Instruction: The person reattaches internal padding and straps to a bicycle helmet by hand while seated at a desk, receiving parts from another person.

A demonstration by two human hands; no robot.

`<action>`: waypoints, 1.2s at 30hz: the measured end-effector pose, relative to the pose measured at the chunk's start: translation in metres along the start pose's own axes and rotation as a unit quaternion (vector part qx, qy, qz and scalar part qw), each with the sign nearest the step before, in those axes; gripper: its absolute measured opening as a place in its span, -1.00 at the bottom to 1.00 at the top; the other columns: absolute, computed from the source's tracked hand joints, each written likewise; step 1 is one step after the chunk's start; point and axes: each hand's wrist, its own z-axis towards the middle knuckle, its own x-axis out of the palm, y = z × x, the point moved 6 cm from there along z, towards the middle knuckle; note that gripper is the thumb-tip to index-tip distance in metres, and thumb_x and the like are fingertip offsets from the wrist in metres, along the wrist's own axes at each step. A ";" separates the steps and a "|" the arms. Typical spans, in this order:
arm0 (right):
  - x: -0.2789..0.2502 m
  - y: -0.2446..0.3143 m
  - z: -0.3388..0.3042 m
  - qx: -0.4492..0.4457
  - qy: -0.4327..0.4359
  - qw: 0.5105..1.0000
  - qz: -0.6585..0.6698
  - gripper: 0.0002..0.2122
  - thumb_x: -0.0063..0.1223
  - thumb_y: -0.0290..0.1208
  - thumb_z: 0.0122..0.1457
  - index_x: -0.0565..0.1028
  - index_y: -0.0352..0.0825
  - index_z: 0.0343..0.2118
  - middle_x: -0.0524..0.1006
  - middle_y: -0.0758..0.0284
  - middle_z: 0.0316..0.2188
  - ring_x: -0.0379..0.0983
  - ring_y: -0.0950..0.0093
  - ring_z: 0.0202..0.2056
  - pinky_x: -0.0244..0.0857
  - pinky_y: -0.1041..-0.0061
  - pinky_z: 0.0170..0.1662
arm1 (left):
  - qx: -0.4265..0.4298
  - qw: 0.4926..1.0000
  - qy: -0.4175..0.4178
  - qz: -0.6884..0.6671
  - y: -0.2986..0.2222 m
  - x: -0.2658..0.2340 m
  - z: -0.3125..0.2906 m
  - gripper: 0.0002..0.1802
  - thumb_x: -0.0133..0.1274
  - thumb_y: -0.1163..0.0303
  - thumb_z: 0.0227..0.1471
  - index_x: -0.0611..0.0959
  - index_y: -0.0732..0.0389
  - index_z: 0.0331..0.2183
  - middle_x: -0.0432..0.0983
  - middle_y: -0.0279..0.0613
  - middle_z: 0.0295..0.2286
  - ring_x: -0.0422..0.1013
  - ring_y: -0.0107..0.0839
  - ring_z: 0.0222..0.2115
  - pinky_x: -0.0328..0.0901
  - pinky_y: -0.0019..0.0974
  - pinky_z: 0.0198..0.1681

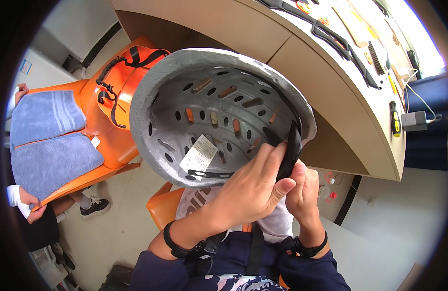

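Grey foam helmet (219, 111) sits upturned; both hands, left hand (250, 186) and right hand (304, 191), pinch closed on its black pad (290, 150) beside the bench (330, 63).

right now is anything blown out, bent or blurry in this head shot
Head view: the window corner beyond the desk at upper right is blown out; the desk's straight edge bows with fisheye, with a dark rim around the picture; the grey helmet liner and both hands are sharp and evenly lit.

Bright daylight glare upper right; sharp centre, dark fisheye rim.
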 end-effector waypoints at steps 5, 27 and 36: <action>0.000 -0.001 -0.001 0.050 0.040 0.996 0.058 -0.61 -0.22 -0.20 0.35 0.42 -0.39 -0.51 0.40 0.27 -0.76 0.35 0.48 -0.74 0.17 0.45 -0.62 | 0.002 0.999 0.001 0.033 0.001 -0.004 0.000 -0.35 -0.17 0.01 0.23 0.27 0.42 0.05 0.28 0.12 -0.27 0.39 0.09 -0.30 0.35 -0.07 -0.27; -0.012 -0.036 -0.013 0.074 -0.080 0.985 0.136 -0.76 0.02 -0.29 0.27 0.36 -0.39 -0.26 0.44 0.36 -0.45 0.34 0.66 -0.49 0.20 0.70 -0.42 | -0.062 0.998 0.018 0.022 0.005 -0.018 -0.012 -0.37 0.00 0.09 0.17 0.33 0.45 0.02 0.33 0.09 -0.25 0.42 0.09 -0.32 0.35 -0.07 -0.30; 0.018 -0.037 -0.024 0.148 0.019 0.966 0.212 -0.35 0.24 -0.34 0.05 0.14 -0.41 0.15 0.43 0.30 -0.09 0.46 0.51 -0.19 0.38 0.52 -0.15 | -0.010 1.000 0.018 -0.001 -0.010 -0.027 -0.014 -0.39 0.07 0.13 0.11 0.39 0.47 -0.02 0.38 0.04 -0.29 0.44 -0.03 -0.33 0.38 -0.14 -0.35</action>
